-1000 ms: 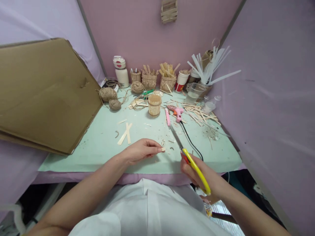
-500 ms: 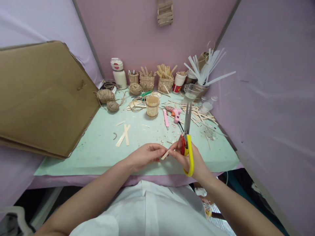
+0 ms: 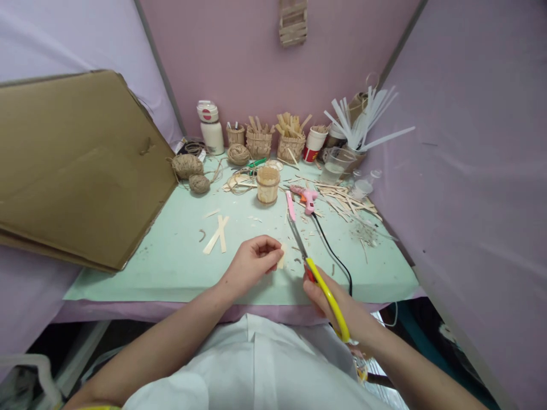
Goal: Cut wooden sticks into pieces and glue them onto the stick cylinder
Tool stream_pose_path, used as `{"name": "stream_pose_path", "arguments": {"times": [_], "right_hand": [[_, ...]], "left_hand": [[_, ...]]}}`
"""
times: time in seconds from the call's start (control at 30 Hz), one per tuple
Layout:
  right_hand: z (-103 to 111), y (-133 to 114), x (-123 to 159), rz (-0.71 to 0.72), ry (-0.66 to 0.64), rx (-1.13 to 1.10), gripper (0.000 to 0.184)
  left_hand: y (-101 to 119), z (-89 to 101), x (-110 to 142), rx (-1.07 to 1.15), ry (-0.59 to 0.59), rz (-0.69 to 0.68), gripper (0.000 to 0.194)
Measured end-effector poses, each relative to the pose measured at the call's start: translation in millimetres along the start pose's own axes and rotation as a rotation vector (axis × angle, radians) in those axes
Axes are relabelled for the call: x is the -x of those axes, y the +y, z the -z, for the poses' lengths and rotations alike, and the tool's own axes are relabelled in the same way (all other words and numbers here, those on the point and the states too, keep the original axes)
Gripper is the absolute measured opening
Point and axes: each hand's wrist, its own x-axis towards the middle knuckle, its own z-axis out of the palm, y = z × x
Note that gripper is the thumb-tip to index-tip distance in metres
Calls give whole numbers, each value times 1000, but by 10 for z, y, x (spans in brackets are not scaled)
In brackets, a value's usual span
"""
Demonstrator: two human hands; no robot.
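Observation:
My left hand [image 3: 259, 256] pinches a short pale wooden strip [image 3: 281, 257] between thumb and fingers, just above the table's front part. In my right hand [image 3: 327, 293] is a pair of scissors [image 3: 325, 289] with yellow and red handles. Their blades point away from me and to the left, apart from the strip. Beyond the hands stands a small wooden bucket [image 3: 267, 187] bound with twine. A pink cutter knife [image 3: 290, 205] and a pink glue gun [image 3: 309, 200] lie to its right. Two crossed wooden strips [image 3: 217, 234] rest left of my left hand.
A large cardboard sheet [image 3: 81, 171] leans at the left. Twine balls [image 3: 187, 166], a white bottle [image 3: 211, 128] and baskets of sticks [image 3: 291, 145] line the back. Loose wooden strips [image 3: 348, 199] and a plastic cup [image 3: 337, 164] are at the right. The glue gun's black cord [image 3: 335, 253] runs to the front edge.
My right hand has moved down and right, away from the left hand. The scissors have swung from upright to pointing left. The strip is now held by the left hand alone.

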Motion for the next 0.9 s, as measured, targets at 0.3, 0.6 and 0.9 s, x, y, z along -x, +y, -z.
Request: {"name": "stream_pose_path", "arguments": {"times": [0.3,0.6,0.9], "right_hand": [[-150,4,70,-58,-94,-6,40],[-236,175,-20,-17,-79,-20,41],[-272,166,-27,-29,-49,-38,38]], "left_hand": [[-45,-57,-5,51,36,-23,13],[-162,-58,-39,58,37,-43,14],[-154,-87,-49,62,72,-32,18]]}}
